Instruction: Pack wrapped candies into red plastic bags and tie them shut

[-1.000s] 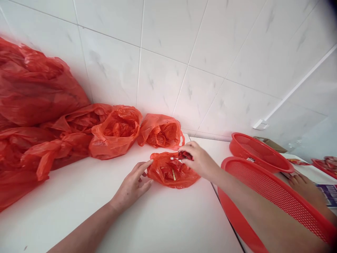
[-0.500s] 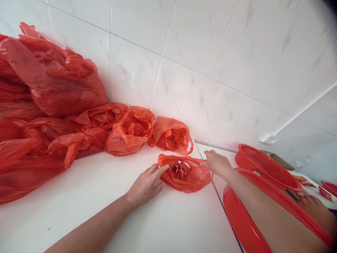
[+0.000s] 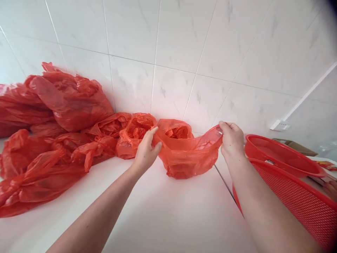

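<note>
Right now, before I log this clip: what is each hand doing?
Left hand: fingers against the rim of the red plastic bag; cannot tell if gripping.
Right hand: closed, pinching the bag's handle.

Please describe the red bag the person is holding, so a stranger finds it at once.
A white counter stands against a white tiled wall, with red bags heaped at the left. Right of that heap is one red bag, the only one stretched open between the left hand and right hand.
</note>
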`<state>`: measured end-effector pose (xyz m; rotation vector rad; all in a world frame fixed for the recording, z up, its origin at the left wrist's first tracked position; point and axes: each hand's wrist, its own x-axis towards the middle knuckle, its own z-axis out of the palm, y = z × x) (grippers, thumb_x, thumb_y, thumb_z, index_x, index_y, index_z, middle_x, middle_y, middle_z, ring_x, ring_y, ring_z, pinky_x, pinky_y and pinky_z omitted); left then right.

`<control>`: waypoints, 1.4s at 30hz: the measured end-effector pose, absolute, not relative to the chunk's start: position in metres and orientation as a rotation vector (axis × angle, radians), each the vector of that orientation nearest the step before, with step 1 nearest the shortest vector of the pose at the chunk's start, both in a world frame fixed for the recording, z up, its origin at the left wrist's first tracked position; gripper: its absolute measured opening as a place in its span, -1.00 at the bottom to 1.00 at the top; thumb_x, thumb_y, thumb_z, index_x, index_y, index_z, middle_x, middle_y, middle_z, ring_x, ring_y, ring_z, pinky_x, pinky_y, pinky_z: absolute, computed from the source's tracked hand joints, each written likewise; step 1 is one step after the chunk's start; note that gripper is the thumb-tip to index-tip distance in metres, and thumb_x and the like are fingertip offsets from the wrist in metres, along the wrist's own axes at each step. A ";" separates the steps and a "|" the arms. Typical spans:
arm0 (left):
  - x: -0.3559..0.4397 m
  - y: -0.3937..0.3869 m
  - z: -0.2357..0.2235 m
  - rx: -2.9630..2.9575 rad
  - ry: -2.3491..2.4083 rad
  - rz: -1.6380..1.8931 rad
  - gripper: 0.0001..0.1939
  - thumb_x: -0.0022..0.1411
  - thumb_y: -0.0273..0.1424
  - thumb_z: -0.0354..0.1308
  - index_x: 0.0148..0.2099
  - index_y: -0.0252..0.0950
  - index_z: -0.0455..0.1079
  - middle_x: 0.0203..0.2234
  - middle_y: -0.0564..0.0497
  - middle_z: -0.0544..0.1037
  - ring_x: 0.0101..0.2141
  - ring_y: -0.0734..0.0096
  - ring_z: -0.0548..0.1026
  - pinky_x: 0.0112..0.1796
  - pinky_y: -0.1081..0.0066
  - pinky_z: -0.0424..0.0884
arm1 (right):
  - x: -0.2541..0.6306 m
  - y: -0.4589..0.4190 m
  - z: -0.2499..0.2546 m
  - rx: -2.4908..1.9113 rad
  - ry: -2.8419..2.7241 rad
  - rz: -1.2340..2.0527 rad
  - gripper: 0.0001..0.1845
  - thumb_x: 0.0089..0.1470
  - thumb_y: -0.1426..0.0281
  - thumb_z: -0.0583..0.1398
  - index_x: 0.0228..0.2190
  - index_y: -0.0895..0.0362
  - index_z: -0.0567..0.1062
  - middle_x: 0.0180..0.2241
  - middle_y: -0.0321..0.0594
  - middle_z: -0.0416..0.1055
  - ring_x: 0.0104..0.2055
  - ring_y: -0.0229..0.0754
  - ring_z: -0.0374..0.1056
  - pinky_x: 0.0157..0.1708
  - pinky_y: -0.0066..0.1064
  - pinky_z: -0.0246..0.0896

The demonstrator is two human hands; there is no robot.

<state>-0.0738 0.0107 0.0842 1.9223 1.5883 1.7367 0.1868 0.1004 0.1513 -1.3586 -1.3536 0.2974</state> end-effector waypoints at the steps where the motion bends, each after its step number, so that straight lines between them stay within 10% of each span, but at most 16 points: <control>1: -0.072 0.010 0.104 1.981 1.556 1.779 -0.48 0.23 -0.46 0.01 0.23 -0.18 0.13 0.16 -0.08 0.29 0.13 0.22 0.29 0.00 0.24 0.35 | 0.184 0.093 0.152 -1.242 -1.234 0.310 -0.73 0.14 0.18 0.05 -0.31 0.12 0.37 -0.34 -0.29 0.37 -0.35 -0.30 0.31 -0.39 -0.49 0.25; 11: -0.054 -0.001 0.156 2.293 1.537 1.596 -0.59 0.25 -0.53 -0.05 0.12 -0.13 0.25 -0.23 0.08 0.57 -0.21 0.42 0.49 -0.21 0.43 0.35 | 0.162 0.056 0.114 -0.774 -0.928 0.844 -0.81 -0.04 0.28 0.24 -0.36 0.12 0.47 -0.31 -0.24 0.48 -0.24 -0.20 0.39 -0.23 -0.38 0.27; 15: -0.056 0.014 0.163 2.118 1.672 1.735 -0.86 0.21 -0.45 0.04 -0.24 -0.18 0.41 -0.33 0.06 0.53 -0.27 0.35 0.42 -0.24 0.39 0.27 | 0.155 0.075 0.119 -0.567 -0.739 1.168 -0.71 -0.02 0.15 0.25 -0.41 0.11 0.41 -0.42 -0.25 0.45 -0.35 -0.18 0.41 -0.34 -0.32 0.34; 22: -0.055 0.039 0.191 1.688 1.545 1.860 -0.79 0.18 -0.24 0.06 -0.42 -0.24 0.21 -0.62 0.14 0.25 -0.61 0.53 0.21 -0.58 0.51 0.18 | 0.141 0.088 0.129 -0.473 -0.794 1.221 -0.59 0.07 0.00 0.16 -0.35 0.11 0.42 -0.69 -0.52 -0.05 -0.70 -0.44 -0.17 -0.73 -0.58 -0.12; 28: -0.030 0.031 0.185 1.594 1.090 1.592 -0.76 0.16 -0.22 0.14 -0.36 -0.27 0.21 -0.56 0.13 0.32 -0.56 0.56 0.34 -0.50 0.51 0.37 | 0.134 0.054 0.132 -0.606 -1.513 1.316 -0.48 -0.01 0.22 0.28 0.00 -0.02 0.35 -0.66 -0.50 0.07 -0.64 -0.40 -0.06 -0.65 -0.56 -0.11; 34: -0.015 0.013 0.159 1.793 1.177 1.549 -0.77 0.17 -0.42 0.14 -0.10 -0.19 0.30 -0.30 0.03 0.44 -0.28 0.42 0.43 -0.28 0.39 0.39 | 0.125 0.049 0.130 -0.599 -1.697 1.404 -0.81 0.00 0.23 0.26 -0.41 0.09 0.46 -0.51 -0.36 0.25 -0.46 -0.29 0.15 -0.42 -0.42 0.09; 42: -0.026 0.014 0.110 2.043 1.455 1.458 -0.84 0.13 -0.52 0.12 -0.25 -0.17 0.41 -0.32 0.05 0.44 -0.31 0.41 0.40 -0.28 0.39 0.34 | 0.129 0.055 0.125 -0.738 -1.692 1.466 -0.86 0.09 0.31 0.14 -0.38 0.11 0.43 -0.62 -0.42 0.23 -0.59 -0.35 0.05 -0.57 -0.50 -0.08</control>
